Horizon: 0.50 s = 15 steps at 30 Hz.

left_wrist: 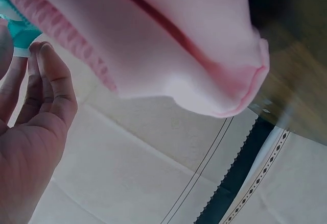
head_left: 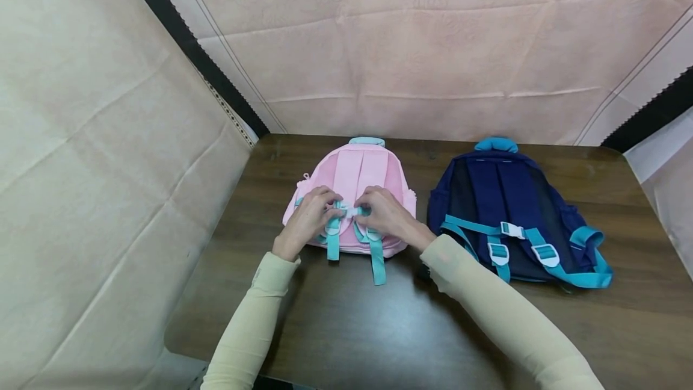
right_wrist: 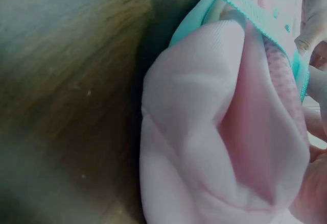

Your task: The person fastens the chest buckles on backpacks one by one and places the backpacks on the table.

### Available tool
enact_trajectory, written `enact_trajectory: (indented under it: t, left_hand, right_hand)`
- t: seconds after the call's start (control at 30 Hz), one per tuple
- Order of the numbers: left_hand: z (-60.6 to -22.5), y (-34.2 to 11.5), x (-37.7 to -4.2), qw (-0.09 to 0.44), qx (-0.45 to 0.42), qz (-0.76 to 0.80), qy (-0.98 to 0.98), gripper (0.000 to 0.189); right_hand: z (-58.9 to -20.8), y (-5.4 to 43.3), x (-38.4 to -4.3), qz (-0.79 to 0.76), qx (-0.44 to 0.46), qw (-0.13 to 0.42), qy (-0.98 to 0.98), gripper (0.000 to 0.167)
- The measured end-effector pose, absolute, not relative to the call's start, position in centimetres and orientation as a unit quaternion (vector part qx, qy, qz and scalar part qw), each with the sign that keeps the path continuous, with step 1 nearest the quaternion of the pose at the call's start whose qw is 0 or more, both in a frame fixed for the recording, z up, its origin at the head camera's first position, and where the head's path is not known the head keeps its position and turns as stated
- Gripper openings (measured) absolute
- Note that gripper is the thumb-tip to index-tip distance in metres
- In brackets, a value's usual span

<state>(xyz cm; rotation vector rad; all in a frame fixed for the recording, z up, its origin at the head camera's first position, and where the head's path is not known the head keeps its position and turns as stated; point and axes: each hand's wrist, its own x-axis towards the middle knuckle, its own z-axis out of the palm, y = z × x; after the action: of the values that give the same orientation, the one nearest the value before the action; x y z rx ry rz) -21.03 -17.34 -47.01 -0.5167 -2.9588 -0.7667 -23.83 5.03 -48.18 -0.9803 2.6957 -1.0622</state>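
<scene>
A pink backpack [head_left: 372, 164] lies with its strap side up on the table. Across its middle runs a turquoise strap with a white buckle [head_left: 351, 212]. My left hand [head_left: 313, 215] pinches the buckle strap from the left, its thumb and fingertips meeting at the turquoise webbing [left_wrist: 23, 34] in the left wrist view. From the other side, my right hand [head_left: 387, 214] pinches the strap close to the buckle. Two turquoise strap ends [head_left: 378, 266] hang toward the front. In the right wrist view the pack's pink side [right_wrist: 194, 112] hides part of the right hand.
To the right lies a navy backpack [head_left: 489, 191] with turquoise straps, its white chest buckle [head_left: 512, 230] fastened. Both packs rest on a brown wooden table [head_left: 346, 330] with rounded corners. Pale cloth [head_left: 433, 53] hangs behind and at the sides.
</scene>
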Motion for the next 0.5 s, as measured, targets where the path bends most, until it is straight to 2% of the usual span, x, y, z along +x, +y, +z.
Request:
enact_trajectory:
  t: [0.5]
  left_hand:
    - [-47.4, -17.2, -21.1, 0.036, -0.163, -0.272, -0.948, 0.027]
  right_hand:
    - [-48.6, 6.7, -24.0, -0.394, -0.327, 0.019, 0.859, 0.029]
